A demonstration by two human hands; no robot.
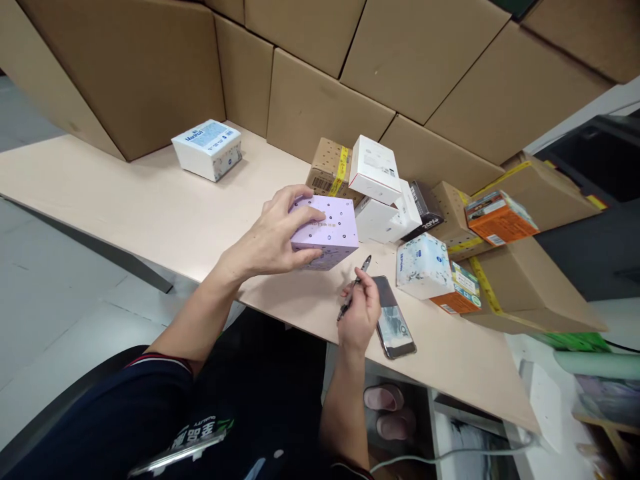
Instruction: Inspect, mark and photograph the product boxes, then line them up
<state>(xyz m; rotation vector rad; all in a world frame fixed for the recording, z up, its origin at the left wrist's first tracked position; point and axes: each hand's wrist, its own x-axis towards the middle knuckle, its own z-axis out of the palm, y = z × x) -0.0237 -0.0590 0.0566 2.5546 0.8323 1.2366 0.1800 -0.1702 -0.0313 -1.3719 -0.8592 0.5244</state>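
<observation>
A lilac box (336, 230) with small dark dots is gripped from its left side by my left hand (273, 237), whose fingers spread across the top. My right hand (361, 310) holds a dark pen (367, 263) between thumb and fingers, in front of the box. Just right of that hand, a smartphone (395, 327) lies on the table, its lower part showing a picture. Beyond the lilac box stand a brown dotted carton (324, 167) with yellow tape and a white box (375, 170) on other white boxes.
Large cardboard boxes (320, 100) form a wall behind the table (125, 207). A white and blue tissue pack (215, 150) stands at the back left. Another tissue pack (423, 263), an orange box (500, 217) and open cartons (535, 287) crowd the right. Pink slippers (384, 398) lie below.
</observation>
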